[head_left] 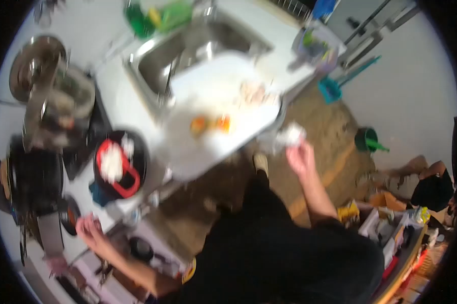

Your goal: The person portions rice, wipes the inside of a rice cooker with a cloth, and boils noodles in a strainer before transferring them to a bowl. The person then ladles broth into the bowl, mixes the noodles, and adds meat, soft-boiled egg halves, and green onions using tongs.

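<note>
Three lots of material are noted on the table (122,96), left to right: white contents with a red-rimmed item in a black bowl (119,162) by the near edge; orange and yellow pieces (210,124) on the white board (198,91); and pale scraps (256,93) towards the board's right end. On this evidence the work is judged part done: the pieces and scraps lie loose and ungathered on the board, and a crumpled white item (291,134) is not set down. Blur prevents a firm reading of its material, possibly thin plastic or paper. Position of hands: the left hand (90,230) is at the near edge of the table's left end, just beside a dark round pan (69,215), fingers bent; whether it grips anything cannot be told. The right hand (302,157) is closed at the fingertips on the white item, beyond the table's near edge and over the floor (324,172). That item extends from its fingertips towards the board, apart from the board's near edge and well apart from the left hand.
</note>
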Demonstrator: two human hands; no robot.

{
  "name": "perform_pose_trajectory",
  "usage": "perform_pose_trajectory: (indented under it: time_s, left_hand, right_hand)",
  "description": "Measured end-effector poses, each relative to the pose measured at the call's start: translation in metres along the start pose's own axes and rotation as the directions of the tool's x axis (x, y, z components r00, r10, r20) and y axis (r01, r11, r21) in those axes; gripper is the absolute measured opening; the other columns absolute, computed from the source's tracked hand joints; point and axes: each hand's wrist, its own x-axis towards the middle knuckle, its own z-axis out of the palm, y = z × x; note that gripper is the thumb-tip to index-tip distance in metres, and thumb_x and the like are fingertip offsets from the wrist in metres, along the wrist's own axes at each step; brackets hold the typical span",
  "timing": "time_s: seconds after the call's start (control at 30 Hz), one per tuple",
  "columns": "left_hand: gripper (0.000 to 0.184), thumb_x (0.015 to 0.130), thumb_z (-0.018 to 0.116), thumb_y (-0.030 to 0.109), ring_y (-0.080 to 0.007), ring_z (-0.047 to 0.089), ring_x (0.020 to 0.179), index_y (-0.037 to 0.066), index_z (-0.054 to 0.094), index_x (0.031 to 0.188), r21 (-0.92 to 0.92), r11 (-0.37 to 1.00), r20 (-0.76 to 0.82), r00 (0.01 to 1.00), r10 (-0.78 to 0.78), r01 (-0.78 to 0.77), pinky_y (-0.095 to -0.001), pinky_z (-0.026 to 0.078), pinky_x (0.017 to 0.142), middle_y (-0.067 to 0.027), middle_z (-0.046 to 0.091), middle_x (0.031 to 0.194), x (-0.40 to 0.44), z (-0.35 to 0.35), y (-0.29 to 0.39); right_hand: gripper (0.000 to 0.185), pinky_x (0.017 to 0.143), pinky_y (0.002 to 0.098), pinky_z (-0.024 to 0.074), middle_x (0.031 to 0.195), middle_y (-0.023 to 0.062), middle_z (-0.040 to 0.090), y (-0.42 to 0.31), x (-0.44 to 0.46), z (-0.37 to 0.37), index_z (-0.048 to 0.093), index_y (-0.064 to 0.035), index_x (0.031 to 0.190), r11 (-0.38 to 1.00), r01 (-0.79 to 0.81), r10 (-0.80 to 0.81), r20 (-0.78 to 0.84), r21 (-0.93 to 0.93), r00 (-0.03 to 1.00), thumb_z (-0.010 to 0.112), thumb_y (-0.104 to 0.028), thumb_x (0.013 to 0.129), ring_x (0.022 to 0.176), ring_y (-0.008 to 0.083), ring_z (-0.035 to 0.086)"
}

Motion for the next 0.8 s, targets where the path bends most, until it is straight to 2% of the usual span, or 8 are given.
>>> perform_pose_trajectory:
  time_s: [0.1, 0.17, 0.33, 0.4, 0.47, 0.57, 0.67, 0.8]
  left_hand:
    - [0.022, 0.091, 0.054, 0.009, -0.0131, 0.051, 0.095, 0.004, 0.049, 0.112, -0.013, 0.999, 0.14, 0.989, 0.045, -0.043, -0.0242, 0.04, 0.083, -0.0053, 0.051, 0.109, -0.006, 0.033, 0.001]
    - [0.014, 0.094, 0.052, 0.016, -0.0062, 0.038, 0.073, 0.005, 0.047, 0.102, -0.007, 0.975, 0.204, 0.954, 0.22, -0.224, -0.0193, 0.034, 0.067, 0.0014, 0.045, 0.085, -0.017, 0.104, 0.029]
    - [0.017, 0.088, 0.053, 0.003, -0.012, 0.049, 0.087, 0.002, 0.049, 0.105, -0.061, 0.944, 0.473, 0.823, 0.314, -0.325, -0.0231, 0.041, 0.078, -0.0032, 0.049, 0.098, -0.066, 0.321, 0.131]
    - [0.012, 0.084, 0.053, -0.001, -0.0129, 0.05, 0.083, 0.0, 0.053, 0.096, -0.081, 0.814, 0.602, 0.622, 0.5, -0.576, -0.0241, 0.042, 0.076, -0.0047, 0.05, 0.092, -0.082, 0.419, 0.214]
    - [0.008, 0.082, 0.055, -0.001, -0.0175, 0.054, 0.08, -0.002, 0.058, 0.089, -0.295, 0.703, 0.583, 0.46, 0.669, -0.647, -0.0253, 0.044, 0.077, -0.0096, 0.055, 0.086, -0.094, 0.503, 0.291]
    - [0.012, 0.084, 0.057, 0.004, -0.023, 0.058, 0.077, 0.001, 0.062, 0.094, -0.435, 0.376, 0.455, 0.161, 0.876, -0.818, -0.0317, 0.047, 0.068, -0.0123, 0.058, 0.085, -0.074, 0.639, 0.36]
    - [0.016, 0.083, 0.055, 0.012, -0.0301, 0.06, 0.077, 0.003, 0.065, 0.09, -0.346, 0.281, 0.413, 0.124, 0.902, -0.895, -0.0365, 0.048, 0.075, -0.0149, 0.06, 0.08, -0.052, 0.762, 0.414]
    - [0.027, 0.078, 0.062, 0.026, -0.0327, 0.063, 0.091, 0.007, 0.07, 0.094, -0.162, 0.357, 0.823, 0.074, 0.564, -0.92, -0.0385, 0.049, 0.084, -0.018, 0.066, 0.095, -0.04, 0.834, 0.455]
  right_hand:
    - [0.02, 0.076, 0.0296, 0.0535, 0.107, 0.0131, 0.06, -0.053, 0.036, -0.063, 0.051, 0.0016, 0.11, 0.988, 0.117, -0.142, -0.309, -0.099, 0.94, 0.05, -0.007, 0.092, 0.09, 0.0202, 0.06]
    - [0.018, 0.071, 0.0271, 0.0545, 0.092, 0.012, 0.062, -0.08, 0.08, -0.121, 0.053, 0.0007, 0.105, 0.995, 0.042, -0.073, -0.361, -0.094, 0.93, 0.054, -0.01, 0.091, 0.078, 0.0202, 0.061]
    - [0.029, 0.078, 0.0322, 0.0524, 0.106, 0.0148, 0.061, -0.089, 0.194, -0.209, 0.053, -0.0031, 0.114, 0.893, -0.207, 0.072, -0.327, -0.4, 0.942, 0.056, -0.019, 0.09, 0.094, 0.0239, 0.061]
    - [0.042, 0.091, 0.0385, 0.0428, 0.12, 0.0174, 0.051, -0.081, 0.218, -0.225, 0.048, -0.0057, 0.122, 0.245, -0.038, -0.052, -0.052, -0.969, 0.997, 0.057, -0.026, 0.086, 0.11, 0.03, 0.049]
    - [0.056, 0.104, 0.0448, 0.0333, 0.135, 0.0199, 0.042, -0.088, 0.247, -0.226, 0.044, -0.0084, 0.131, -0.566, 0.278, 0.104, 0.267, -0.776, 0.958, 0.057, -0.033, 0.082, 0.127, 0.036, 0.037]
    - [0.055, 0.104, 0.0443, 0.0325, 0.133, 0.0194, 0.044, -0.118, 0.243, -0.166, 0.044, -0.0073, 0.131, -0.57, 0.2, 0.151, 0.137, -0.797, 0.979, 0.056, -0.03, 0.082, 0.126, 0.0366, 0.038]
    - [0.046, 0.103, 0.0416, 0.0341, 0.128, 0.0192, 0.049, -0.147, 0.244, -0.192, 0.054, -0.0089, 0.123, -0.478, 0.327, 0.344, 0.169, -0.815, 0.924, 0.054, -0.032, 0.083, 0.122, 0.0341, 0.043]
    - [0.038, 0.09, 0.0389, 0.045, 0.117, 0.0154, 0.059, -0.191, 0.22, -0.208, 0.063, -0.012, 0.112, -0.743, 0.28, 0.451, -0.145, -0.608, 0.881, 0.056, -0.034, 0.082, 0.105, 0.0305, 0.058]
